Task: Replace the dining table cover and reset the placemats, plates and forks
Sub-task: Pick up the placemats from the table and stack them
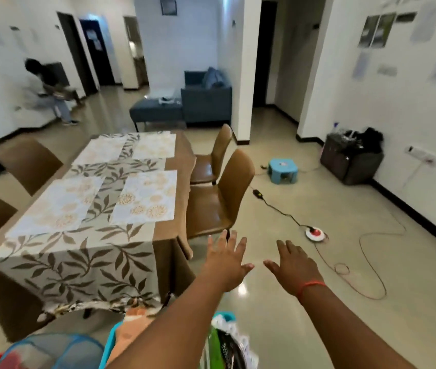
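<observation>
Head view: left hand (226, 259) and right hand (295, 265) spread empty beyond leaf-patterned beige table cover (78, 262), risking trailing orange floor cable (371, 286) underfoot.

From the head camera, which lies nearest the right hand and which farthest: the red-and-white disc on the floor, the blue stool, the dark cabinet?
From the right hand:
1. Red-and-white disc, on the floor just ahead, slightly right.
2. Blue stool, farther ahead.
3. Dark cabinet, against the right wall.

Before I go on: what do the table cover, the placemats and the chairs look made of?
Table cover: likely woven cloth, matte; it drapes and folds at the corner. Placemats: thin sheets lying flat, plastic or paper, can't tell. Chairs: smooth tan shell, leather-like or plastic, with slight sheen.
</observation>
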